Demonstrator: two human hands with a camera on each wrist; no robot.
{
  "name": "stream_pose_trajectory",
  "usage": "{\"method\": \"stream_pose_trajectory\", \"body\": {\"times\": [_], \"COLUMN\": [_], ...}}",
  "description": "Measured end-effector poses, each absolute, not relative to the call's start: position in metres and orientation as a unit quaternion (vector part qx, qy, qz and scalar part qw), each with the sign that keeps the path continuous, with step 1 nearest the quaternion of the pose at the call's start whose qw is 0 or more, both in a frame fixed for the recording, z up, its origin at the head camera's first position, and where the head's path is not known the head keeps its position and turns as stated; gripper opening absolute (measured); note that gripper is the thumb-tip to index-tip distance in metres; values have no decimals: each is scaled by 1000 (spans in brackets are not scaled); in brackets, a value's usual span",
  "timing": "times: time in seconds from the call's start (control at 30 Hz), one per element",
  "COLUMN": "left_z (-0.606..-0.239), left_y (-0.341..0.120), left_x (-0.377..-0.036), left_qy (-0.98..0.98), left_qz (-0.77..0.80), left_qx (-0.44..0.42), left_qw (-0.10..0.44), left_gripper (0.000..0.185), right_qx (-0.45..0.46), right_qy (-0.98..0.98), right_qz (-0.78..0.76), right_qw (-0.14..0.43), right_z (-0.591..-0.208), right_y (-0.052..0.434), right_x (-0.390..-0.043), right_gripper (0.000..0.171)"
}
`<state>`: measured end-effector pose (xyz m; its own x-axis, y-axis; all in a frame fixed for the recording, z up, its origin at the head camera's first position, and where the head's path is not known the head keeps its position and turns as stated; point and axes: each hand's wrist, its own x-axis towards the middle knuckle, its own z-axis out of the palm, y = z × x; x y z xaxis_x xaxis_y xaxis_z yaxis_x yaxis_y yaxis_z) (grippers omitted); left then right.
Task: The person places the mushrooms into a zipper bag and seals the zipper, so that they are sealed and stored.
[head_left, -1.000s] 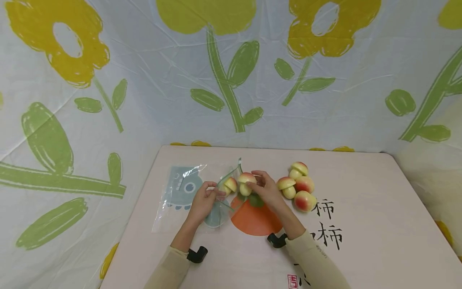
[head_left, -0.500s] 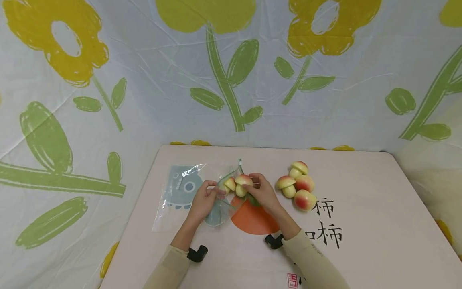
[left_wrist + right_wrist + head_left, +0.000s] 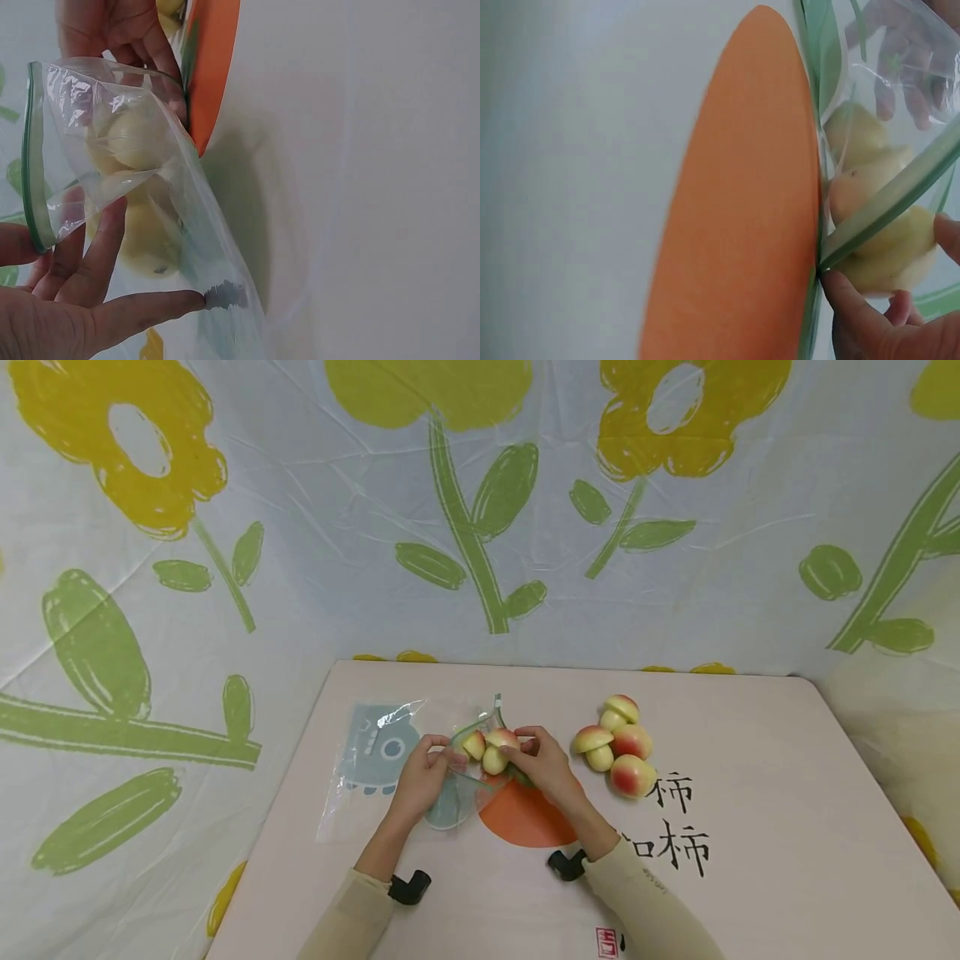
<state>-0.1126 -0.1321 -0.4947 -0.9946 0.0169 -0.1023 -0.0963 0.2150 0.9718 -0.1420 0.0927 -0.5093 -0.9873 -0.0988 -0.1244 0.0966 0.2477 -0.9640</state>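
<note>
A clear zip bag [image 3: 401, 714] with a green closure lies on the left of the table, mouth facing right. My left hand [image 3: 422, 777] holds its mouth apart; in the left wrist view the fingers [image 3: 105, 247] are at the bag's green edge. One mushroom-shaped piece [image 3: 473, 745], pale yellow with a reddish cap, is inside. My right hand [image 3: 551, 768] holds a second mushroom-shaped piece [image 3: 497, 756] by its right side, within the bag's mouth beside the first. In the right wrist view the thumb [image 3: 844, 289] is at the corner of the green closure.
Several more pieces [image 3: 596, 747] like these lie clustered right of my right hand. The pink table mat [image 3: 750, 735] bears an orange persimmon print [image 3: 528, 814] and black characters [image 3: 686, 847]. A flower-printed cloth [image 3: 337, 568] hangs behind and at the sides.
My right hand has moved left and slightly down, carrying its mushroom-shaped piece into the bag's mouth next to the other one. The left hand has stayed in place.
</note>
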Motion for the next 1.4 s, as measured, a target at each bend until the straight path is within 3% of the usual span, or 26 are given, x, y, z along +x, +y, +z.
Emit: {"method": "stream_pose_trajectory", "body": {"times": [0.37,0.73,1.17,1.4], "left_z": [-493,-493,-497,-466], "left_y": [-133,-133,-134,-128], "left_x": [-112,-112,-112,-103], "left_qy": [788,780,794,795], "left_qz": [614,625,607,605], "left_qx": [-35,-28,-6,-8], "left_qw": [33,28,23,38], "left_gripper": [18,22,19,22], "right_qx": [-16,-63,-141,-163], "right_qy": [776,755,682,667], "right_qz": [-626,-648,-692,-692], "right_qw": [77,72,191,223], "right_z": [-509,-509,-507,-508], "right_y": [93,90,89,88], "right_x": [-139,-137,-137,-137], "right_gripper": [36,36,46,50]}}
